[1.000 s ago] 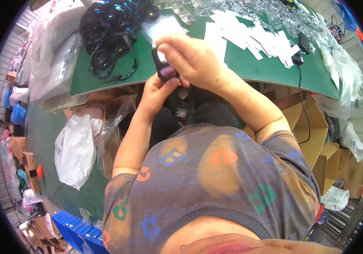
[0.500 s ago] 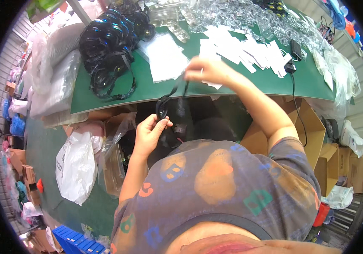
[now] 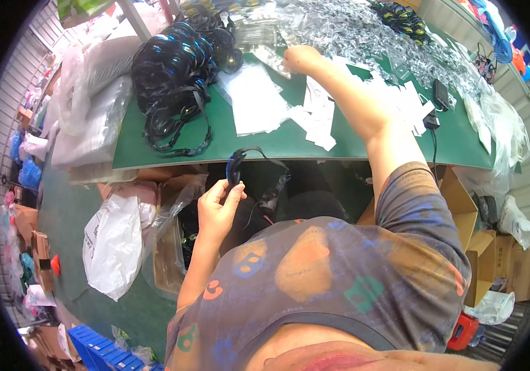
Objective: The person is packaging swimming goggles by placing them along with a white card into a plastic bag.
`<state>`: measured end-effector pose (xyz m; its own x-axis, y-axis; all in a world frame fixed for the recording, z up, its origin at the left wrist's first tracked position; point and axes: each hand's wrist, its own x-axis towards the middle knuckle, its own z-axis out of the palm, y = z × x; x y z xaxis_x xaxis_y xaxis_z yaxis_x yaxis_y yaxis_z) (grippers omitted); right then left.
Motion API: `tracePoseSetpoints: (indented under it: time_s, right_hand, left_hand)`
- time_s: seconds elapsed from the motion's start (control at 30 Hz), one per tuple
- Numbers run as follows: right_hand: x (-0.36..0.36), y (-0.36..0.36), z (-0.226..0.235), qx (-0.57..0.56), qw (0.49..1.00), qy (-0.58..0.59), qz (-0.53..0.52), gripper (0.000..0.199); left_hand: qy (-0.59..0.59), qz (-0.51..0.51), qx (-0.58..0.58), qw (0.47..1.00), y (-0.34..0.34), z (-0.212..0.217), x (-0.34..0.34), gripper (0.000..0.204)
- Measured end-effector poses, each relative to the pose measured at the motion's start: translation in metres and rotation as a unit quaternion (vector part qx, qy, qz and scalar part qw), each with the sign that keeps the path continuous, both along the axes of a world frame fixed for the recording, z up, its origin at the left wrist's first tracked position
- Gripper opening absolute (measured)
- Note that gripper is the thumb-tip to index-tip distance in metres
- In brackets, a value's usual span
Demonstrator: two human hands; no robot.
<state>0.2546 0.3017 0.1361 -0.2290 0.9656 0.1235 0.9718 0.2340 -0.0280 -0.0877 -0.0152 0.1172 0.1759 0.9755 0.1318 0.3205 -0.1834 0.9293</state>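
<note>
My left hand (image 3: 218, 210), just in front of the green table's edge, pinches a pair of black swim goggles (image 3: 235, 168) between thumb and fingers. Its strap (image 3: 271, 159) loops out to the right and hangs down in front of my lap. My right hand (image 3: 303, 59) is stretched far across the table, beside some small whitish packets (image 3: 271, 60) and the near edge of a heap of small clear plastic pieces (image 3: 333, 34). Its fingertips are hidden, so I cannot make out whether they grip anything.
Piled black goggles (image 3: 172, 74) with bluish lenses lie at the left of the table (image 3: 228, 146). Beside them are flat clear bags (image 3: 256, 105), white paper strips (image 3: 319, 111) and a black adapter (image 3: 440, 94) with a cord. Cardboard boxes (image 3: 457, 201) stand below right; a white bag (image 3: 113, 241) hangs left.
My right hand has moved away from the goggles and strap, forward over the table to the small packets. The left hand still holds the goggles, with the strap now hanging loose.
</note>
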Motion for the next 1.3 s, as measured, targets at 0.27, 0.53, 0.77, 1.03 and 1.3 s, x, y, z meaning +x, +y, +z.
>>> tracePoseSetpoints:
  time_s: [0.27,0.53,0.77,1.03,1.3]
  right_hand:
    - [0.000,-0.050,0.028,0.073,0.997,-0.018,0.006,0.021]
    - [-0.035,-0.161,0.063,0.140,0.966,0.211,0.045,0.027]
    - [-0.125,-0.281,-0.001,0.041,0.888,0.425,0.170,0.044]
    - [-0.132,-0.282,0.002,0.032,0.919,0.378,0.107,0.056]
    - [-0.103,-0.285,-0.015,0.032,0.794,0.593,0.131,0.077]
  left_hand:
    - [-0.081,-0.013,-0.035,0.996,0.013,-0.005,0.009,0.025]
    - [-0.169,0.007,-0.049,0.984,0.037,-0.025,0.014,0.035]
    - [-0.287,0.015,-0.064,0.956,0.054,-0.028,0.040,0.038]
    - [-0.229,-0.009,0.044,0.972,0.041,-0.020,0.057,0.029]
    - [-0.205,-0.075,0.017,0.976,0.030,0.006,0.035,0.031]
